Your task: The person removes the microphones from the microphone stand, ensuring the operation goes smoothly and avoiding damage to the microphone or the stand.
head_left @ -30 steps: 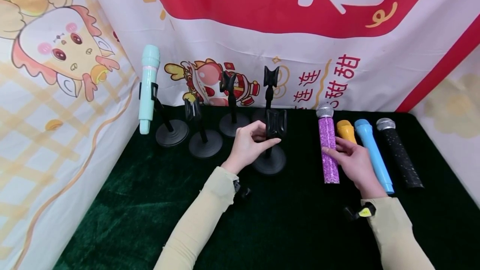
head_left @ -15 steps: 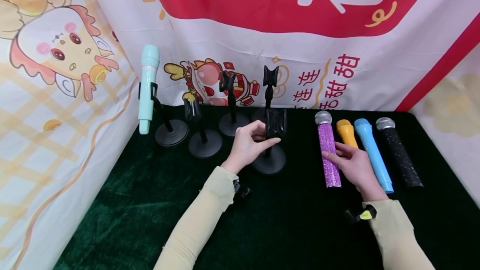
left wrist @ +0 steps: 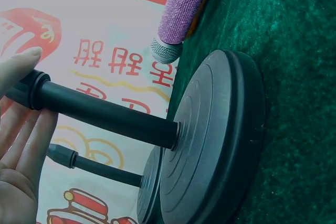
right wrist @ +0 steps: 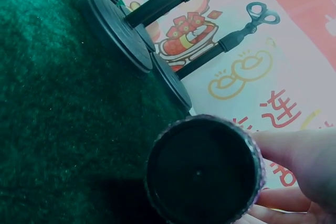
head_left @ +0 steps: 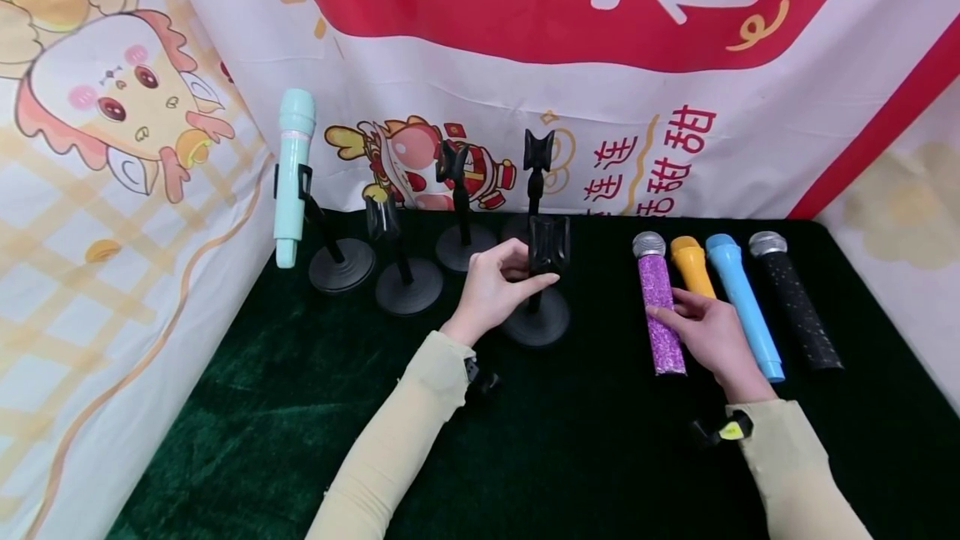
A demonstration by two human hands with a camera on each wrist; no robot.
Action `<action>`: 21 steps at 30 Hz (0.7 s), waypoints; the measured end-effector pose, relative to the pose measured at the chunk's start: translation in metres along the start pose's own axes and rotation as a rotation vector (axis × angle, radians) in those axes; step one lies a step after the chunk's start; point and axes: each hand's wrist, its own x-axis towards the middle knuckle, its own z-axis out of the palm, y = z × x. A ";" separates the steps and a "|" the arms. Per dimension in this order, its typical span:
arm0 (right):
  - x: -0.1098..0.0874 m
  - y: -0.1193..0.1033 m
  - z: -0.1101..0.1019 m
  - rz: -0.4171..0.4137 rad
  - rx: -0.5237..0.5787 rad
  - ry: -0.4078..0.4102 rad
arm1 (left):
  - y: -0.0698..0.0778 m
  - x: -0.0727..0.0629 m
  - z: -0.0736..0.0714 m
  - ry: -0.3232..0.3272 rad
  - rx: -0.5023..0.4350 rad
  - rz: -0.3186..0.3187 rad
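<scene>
My left hand [head_left: 489,294] grips a black microphone stand [head_left: 538,322] just below its clip, thumb on one side and fingers on the other. The stand is upright on its round base, and its pole [left wrist: 110,111] shows in the left wrist view. My right hand [head_left: 708,332] holds a glittery purple microphone [head_left: 663,319] between thumb and fingers, its silver mesh head pointing away from me. In the right wrist view the microphone's dark round end [right wrist: 202,171] faces the camera. Whether the microphone touches the cloth is unclear.
Right of the purple microphone lie a yellow microphone [head_left: 692,265], a blue microphone [head_left: 744,307] and a black microphone [head_left: 795,298]. Several more stands are at the back left; one holds a mint microphone [head_left: 294,177]. Green cloth [head_left: 585,457] covers the table, before a printed backdrop [head_left: 450,65].
The purple microphone's head has come down and slightly towards me, with my right hand still holding it. My left hand keeps its grip on the stand. The view has shifted slightly.
</scene>
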 end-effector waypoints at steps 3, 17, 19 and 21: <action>0.000 0.001 0.000 -0.007 -0.014 -0.003 | 0.000 0.001 0.000 0.001 0.000 0.003; -0.003 0.002 0.000 -0.005 -0.076 -0.016 | 0.000 0.001 -0.001 -0.017 -0.007 -0.020; -0.003 0.002 0.001 -0.012 -0.093 -0.011 | 0.000 0.001 -0.001 -0.017 -0.008 -0.020; -0.002 0.002 0.001 -0.024 -0.110 -0.004 | 0.000 0.001 -0.001 -0.016 -0.007 -0.018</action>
